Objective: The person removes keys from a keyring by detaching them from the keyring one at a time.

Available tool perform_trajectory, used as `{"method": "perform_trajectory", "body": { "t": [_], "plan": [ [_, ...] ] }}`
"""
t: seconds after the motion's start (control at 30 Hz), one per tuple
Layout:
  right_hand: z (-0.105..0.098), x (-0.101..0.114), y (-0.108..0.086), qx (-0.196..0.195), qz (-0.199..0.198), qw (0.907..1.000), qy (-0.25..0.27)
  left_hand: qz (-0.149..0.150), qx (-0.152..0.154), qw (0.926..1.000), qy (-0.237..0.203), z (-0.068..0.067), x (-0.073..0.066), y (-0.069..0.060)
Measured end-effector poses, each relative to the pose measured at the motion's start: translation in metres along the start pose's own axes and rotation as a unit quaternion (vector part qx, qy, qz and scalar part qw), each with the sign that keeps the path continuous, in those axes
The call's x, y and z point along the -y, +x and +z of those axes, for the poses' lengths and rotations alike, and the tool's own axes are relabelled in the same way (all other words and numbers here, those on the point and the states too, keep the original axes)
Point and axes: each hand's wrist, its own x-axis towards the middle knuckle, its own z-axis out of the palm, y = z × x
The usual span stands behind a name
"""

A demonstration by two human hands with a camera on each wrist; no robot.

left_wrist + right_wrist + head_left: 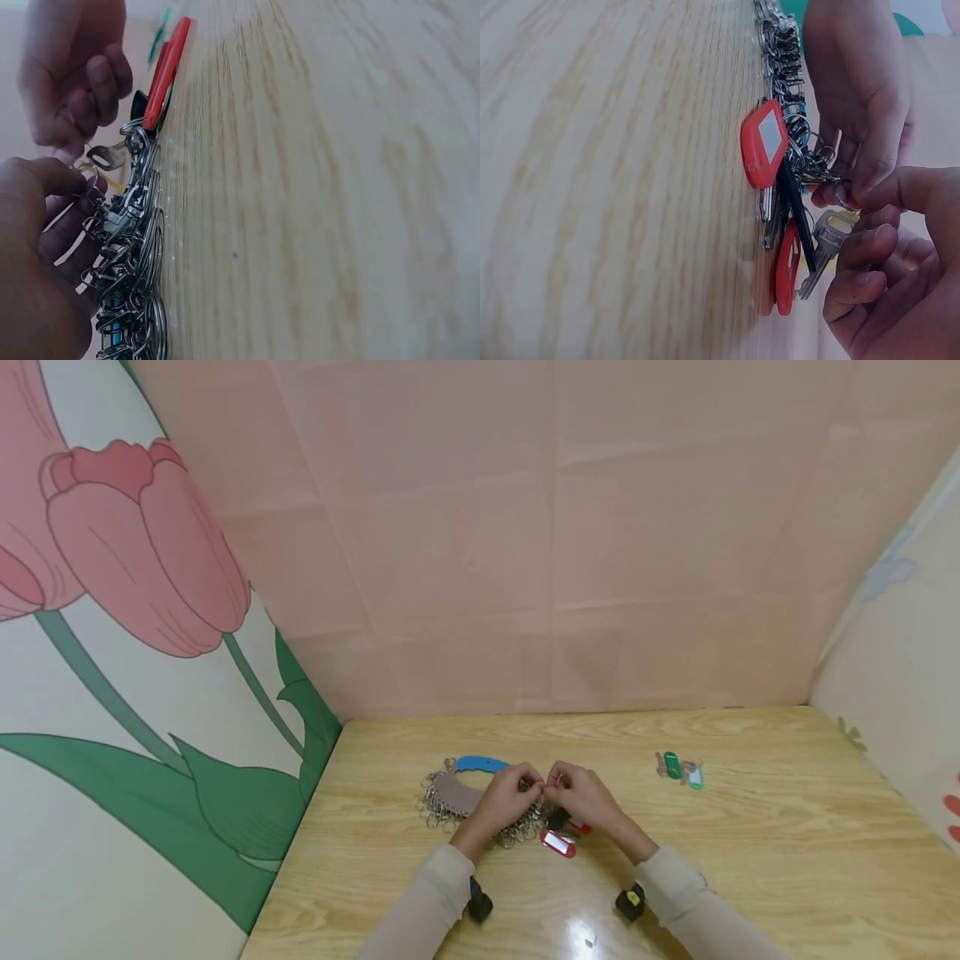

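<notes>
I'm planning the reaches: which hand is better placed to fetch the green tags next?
Likely the right hand, once free: the green tags lie out to its right, while the left hand is farther away.

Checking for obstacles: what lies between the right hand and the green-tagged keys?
The head view shows only bare tabletop between the right hand and green-tagged keys.

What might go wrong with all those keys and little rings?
Maybe three things. The small metal ring could slip, because only the fingertips of the left hand and right hand pinch it. The other metal rings are crowded together, so they might snag on each other. And the silver key is close to the red tags, so it could get caught among them.
</notes>
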Motion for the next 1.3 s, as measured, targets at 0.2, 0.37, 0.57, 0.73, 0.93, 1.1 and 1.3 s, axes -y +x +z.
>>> {"method": "perform_trajectory", "body": {
  "t": [0.2, 0.37, 0.57, 0.73, 0.93, 1.1, 1.3],
  "plan": [
    [-0.0007, -0.001, -0.0002, 0.001, -0.007, 0.9999, 0.008, 0.002, 0.002, 1.0, -0.006, 0.0005, 0.0025, 0.0014],
    [-0.0003, -0.0009, -0.0008, 0.001, -0.001, 0.9999, 0.011, 0.004, -0.001, 1.0, -0.004, 0.0005, 0.0033, 0.0009],
    [0.0004, -0.0007, -0.001, -0.002, 0.007, 1.0, -0.004, 0.004, -0.002, 1.0, -0.008, -0.0001, 0.0023, -0.0001],
    [0.0007, -0.0015, 0.0007, -0.001, 0.019, 0.9998, -0.005, 0.001, -0.002, 0.9999, -0.014, 0.0002, 0.0034, 0.0004],
    [0.001, -0.0024, 0.0016, 0.005, 0.021, 0.9997, -0.005, 0.002, 0.001, 0.9999, -0.013, 0.0004, 0.0043, -0.0001],
    [0.0014, -0.0028, 0.0013, 0.004, 0.022, 0.9997, -0.007, 0.001, 0.006, 0.9999, -0.013, 0.0004, 0.0046, -0.0007],
    [0.0013, -0.0035, 0.0017, 0.004, 0.013, 0.9999, -0.005, -0.001, 0.012, 0.9999, -0.011, 0.0005, 0.0043, -0.0005]
  ]
}}
